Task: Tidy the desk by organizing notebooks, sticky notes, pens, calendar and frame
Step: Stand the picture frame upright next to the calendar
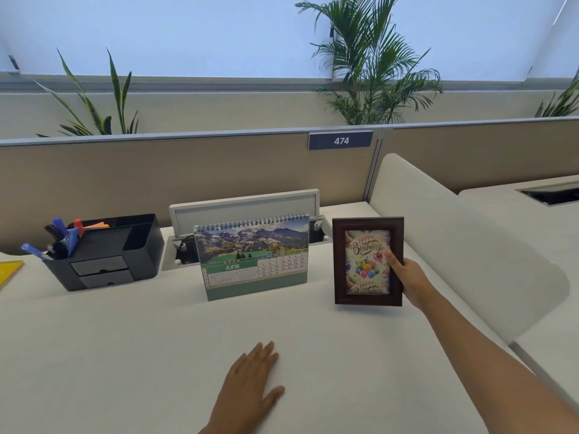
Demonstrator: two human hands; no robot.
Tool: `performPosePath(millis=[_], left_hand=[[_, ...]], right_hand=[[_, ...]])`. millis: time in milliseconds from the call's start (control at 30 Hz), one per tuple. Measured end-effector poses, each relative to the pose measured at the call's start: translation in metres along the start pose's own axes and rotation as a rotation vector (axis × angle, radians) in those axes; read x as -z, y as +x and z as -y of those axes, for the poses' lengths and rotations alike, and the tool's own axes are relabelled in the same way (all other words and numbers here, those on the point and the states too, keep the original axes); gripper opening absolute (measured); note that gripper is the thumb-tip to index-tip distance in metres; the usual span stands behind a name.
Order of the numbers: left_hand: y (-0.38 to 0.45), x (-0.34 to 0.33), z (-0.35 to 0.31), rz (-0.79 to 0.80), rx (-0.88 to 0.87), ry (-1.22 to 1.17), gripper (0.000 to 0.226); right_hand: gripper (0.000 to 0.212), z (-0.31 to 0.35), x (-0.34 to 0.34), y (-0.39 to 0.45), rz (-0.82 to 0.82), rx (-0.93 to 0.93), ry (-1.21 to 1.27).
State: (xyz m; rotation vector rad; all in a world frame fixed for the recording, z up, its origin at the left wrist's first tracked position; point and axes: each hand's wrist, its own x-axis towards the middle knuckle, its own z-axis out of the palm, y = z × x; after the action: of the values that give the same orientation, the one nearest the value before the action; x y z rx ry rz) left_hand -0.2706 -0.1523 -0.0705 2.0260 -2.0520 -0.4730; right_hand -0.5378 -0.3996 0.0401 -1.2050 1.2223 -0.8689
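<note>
At the far left edge of the desk (pixel 125 339), a corner of something flat and yellow (pixel 9 270) can be seen; whether it is a notebook cannot be told. Just to its right, a black organizer (pixel 125 255) is set near the partition (pixel 156 173), with pens (pixel 59 239) leaning in its left compartment and what may be orange sticky notes (pixel 97 226) showing behind them. In the middle, the calendar (pixel 253 258) is stood upright, open at June, in front of a raised cable hatch (pixel 244 208). Nearer the viewer, the left hand (pixel 250 380) is laid flat on the desk, fingers straight and nothing held. To the right of the calendar and apart from it, the frame (pixel 368 261) is kept upright on the desk, facing the viewer; it is gripped at its right edge by the right hand (pixel 410 280), the thumb lying over the front and the other fingers hidden behind. The step in hand is judged to be the placing of the frame, most other items appearing already sorted. For the next move, the frame would need to be settled so it stands unaided, perhaps squared to the calendar, before the grip is eased off; whether a rear stand is deployed cannot be seen, so tipping is the risk.
</note>
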Motion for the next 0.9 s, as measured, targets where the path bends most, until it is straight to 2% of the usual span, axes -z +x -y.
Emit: performPosePath(millis=[100, 200, 233, 333, 367, 500, 733, 900], left_hand=[[0.003, -0.008, 0.004, -0.006, -0.032, 0.009, 0.054], [0.012, -0.011, 0.01, -0.079, -0.054, 0.094, 0.056], [0.014, -0.014, 0.012, -0.108, -0.069, 0.109, 0.055], [0.017, -0.014, 0.008, -0.196, -0.071, 0.083, 0.047], [0.017, -0.014, 0.006, -0.226, -0.06, 0.07, 0.044], [0.02, -0.012, 0.006, -0.299, -0.06, 0.104, 0.043], [0.03, -0.02, 0.012, -0.373, -0.095, 0.174, 0.042], [0.022, -0.017, 0.004, -0.381, -0.033, 0.212, 0.043]], right_hand=[[0.067, 0.003, 0.003, 0.023, -0.01, -0.016, 0.0], [0.059, 0.003, 0.003, 0.044, -0.018, -0.02, 0.02], [0.062, 0.003, 0.003, 0.05, -0.029, -0.023, 0.028], [0.09, 0.003, 0.003, 0.069, -0.032, -0.03, 0.036], [0.092, 0.003, 0.004, 0.075, -0.026, -0.03, 0.04], [0.086, 0.008, 0.01, 0.091, -0.016, -0.019, 0.057], [0.1, 0.01, 0.019, 0.104, 0.021, -0.027, 0.096], [0.098, 0.005, 0.024, 0.106, 0.056, -0.043, 0.14]])
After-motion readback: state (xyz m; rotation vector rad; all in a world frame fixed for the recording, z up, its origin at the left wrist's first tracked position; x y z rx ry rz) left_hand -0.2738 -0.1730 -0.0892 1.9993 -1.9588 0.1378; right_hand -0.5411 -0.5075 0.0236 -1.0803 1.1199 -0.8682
